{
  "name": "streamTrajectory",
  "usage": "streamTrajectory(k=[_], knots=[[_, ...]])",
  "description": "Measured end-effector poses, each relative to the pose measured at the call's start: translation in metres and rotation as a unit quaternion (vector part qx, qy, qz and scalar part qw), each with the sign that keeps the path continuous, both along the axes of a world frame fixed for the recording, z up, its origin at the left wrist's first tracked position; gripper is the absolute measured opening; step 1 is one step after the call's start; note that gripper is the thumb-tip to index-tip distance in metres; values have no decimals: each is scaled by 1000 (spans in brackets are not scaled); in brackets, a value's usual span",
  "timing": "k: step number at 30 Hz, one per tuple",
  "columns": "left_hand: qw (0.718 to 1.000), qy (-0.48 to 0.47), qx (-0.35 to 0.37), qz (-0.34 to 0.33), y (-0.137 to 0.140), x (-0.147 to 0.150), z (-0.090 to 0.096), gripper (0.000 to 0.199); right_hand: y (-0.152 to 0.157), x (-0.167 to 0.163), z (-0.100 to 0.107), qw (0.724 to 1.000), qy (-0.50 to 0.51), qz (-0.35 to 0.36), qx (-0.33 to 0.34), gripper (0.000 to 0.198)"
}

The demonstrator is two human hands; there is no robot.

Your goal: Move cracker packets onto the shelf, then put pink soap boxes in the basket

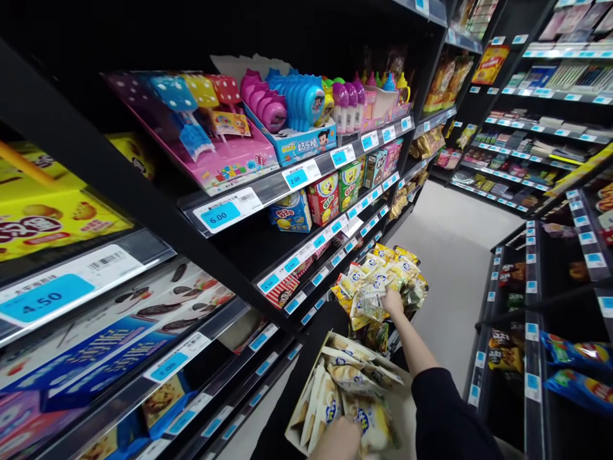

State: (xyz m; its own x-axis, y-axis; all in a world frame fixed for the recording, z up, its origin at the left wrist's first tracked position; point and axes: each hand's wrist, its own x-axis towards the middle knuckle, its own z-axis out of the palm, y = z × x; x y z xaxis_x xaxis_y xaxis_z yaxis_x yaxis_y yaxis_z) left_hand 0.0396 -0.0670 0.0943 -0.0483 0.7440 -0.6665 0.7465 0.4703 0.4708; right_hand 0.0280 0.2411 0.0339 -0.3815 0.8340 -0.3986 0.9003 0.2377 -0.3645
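An open cardboard box [306, 383] at the bottom centre holds several white-and-yellow snack packets [354, 374], most standing on edge. My left hand [338, 441] is in the near part of this box, fingers curled down against the packets. It is blurred and cut off by the lower edge, and what its fingertips grip is hidden. Farther forward, a heap of similar yellow-and-white packets [373, 268] lies low beside the shelf. My right hand [393, 301] reaches onto this heap, its fingers closed on a snack packet [373, 303] whose wrapper looks pale and partly see-through.
A black shelf with price labels [227, 214] runs along the left, holding boxed toys [297, 115], snack cartons [325, 198] and biscuit boxes [119, 326]. Grey floor [445, 223] leads forward between the shelves. More bagged snacks [505, 348] sit on the low right rack.
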Motion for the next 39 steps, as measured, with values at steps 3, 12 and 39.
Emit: streamTrajectory(k=[3, 12, 39], knots=[[998, -30, 57, 19, 1, -2, 9, 35, 1, 5, 3, 999, -15, -30, -30, 34], [904, -308, 263, 136, -13, -23, 81, 26, -12, 52, 55, 985, 132, 4, -113, 31], [704, -622, 98, 327, 19, -2, 92, 79, -229, 155, 135, 619, 675, -364, -166, 27]])
